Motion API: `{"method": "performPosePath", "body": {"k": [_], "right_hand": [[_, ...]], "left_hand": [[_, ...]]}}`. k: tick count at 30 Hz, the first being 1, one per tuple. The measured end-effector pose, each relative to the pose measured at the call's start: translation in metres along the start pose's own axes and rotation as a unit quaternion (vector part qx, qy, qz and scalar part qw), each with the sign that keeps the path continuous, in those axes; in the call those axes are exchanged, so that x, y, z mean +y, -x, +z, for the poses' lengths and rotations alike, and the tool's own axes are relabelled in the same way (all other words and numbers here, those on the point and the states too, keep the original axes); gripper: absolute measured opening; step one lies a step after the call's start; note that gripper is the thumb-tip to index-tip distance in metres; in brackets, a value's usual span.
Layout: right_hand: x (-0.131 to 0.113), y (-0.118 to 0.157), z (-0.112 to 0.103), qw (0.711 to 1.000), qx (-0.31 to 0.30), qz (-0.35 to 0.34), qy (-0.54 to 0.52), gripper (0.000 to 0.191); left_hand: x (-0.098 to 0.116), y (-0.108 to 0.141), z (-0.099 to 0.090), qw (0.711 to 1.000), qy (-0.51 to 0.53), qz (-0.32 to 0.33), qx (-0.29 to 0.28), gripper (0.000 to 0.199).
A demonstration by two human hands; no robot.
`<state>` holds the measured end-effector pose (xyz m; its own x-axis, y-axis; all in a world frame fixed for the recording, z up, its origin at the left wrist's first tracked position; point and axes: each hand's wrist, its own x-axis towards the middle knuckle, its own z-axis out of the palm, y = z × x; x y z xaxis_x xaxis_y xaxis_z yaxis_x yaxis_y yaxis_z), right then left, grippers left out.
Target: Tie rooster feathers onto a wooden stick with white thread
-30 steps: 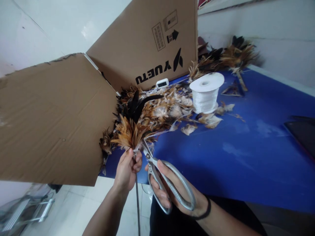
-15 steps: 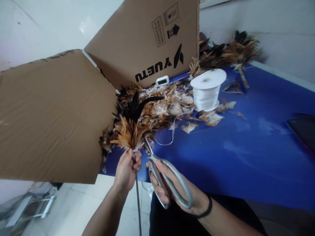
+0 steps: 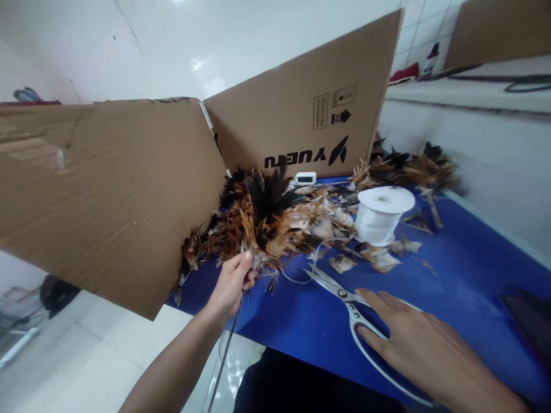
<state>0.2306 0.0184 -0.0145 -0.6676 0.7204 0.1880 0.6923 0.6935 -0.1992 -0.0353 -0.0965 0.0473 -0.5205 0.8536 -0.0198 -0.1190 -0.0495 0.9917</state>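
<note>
My left hand (image 3: 231, 282) is closed round the base of a feather bundle (image 3: 262, 232) with brown, orange and black plumes. A thin dark rod (image 3: 227, 355) runs down from this hand past the table's edge. Over the blue tabletop, my right hand (image 3: 413, 338) has its fingers on the handles of metal scissors (image 3: 342, 292). Their blades are slightly apart and point toward the loose feathers (image 3: 321, 215). Beyond the blade tips, a white ribbon (image 3: 297, 281) curves back to a white spool (image 3: 379, 221).
Two cardboard panels (image 3: 116, 189) stand behind and left of the feathers, joined at a corner. Beside the back panel is a small white digital display (image 3: 305, 178). More feather bundles (image 3: 430, 169) lie at the back right. A dark flat object (image 3: 527, 318) rests at the right edge.
The scissors have moved away from the feather bundle, rightward and down to the tabletop with my right hand. My left hand still grips the bundle, now tilted. The view has shifted upward.
</note>
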Motion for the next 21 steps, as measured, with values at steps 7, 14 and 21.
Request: {"method": "performPosePath", "body": {"k": [7, 14, 21], "right_hand": [[0.019, 0.000, 0.006, 0.995, 0.012, -0.052, 0.084, 0.043], [0.027, 0.005, 0.002, 0.987, 0.022, -0.089, 0.134, 0.039], [-0.004, -0.004, -0.018, 0.989, 0.063, -0.106, 0.080, 0.035]], "left_hand": [[-0.013, -0.012, 0.007, 0.999, 0.024, 0.011, -0.027, 0.033], [-0.016, -0.018, -0.002, 0.999, 0.020, 0.029, -0.004, 0.036], [-0.001, -0.018, -0.048, 0.995, 0.047, 0.062, 0.068, 0.037]]}}
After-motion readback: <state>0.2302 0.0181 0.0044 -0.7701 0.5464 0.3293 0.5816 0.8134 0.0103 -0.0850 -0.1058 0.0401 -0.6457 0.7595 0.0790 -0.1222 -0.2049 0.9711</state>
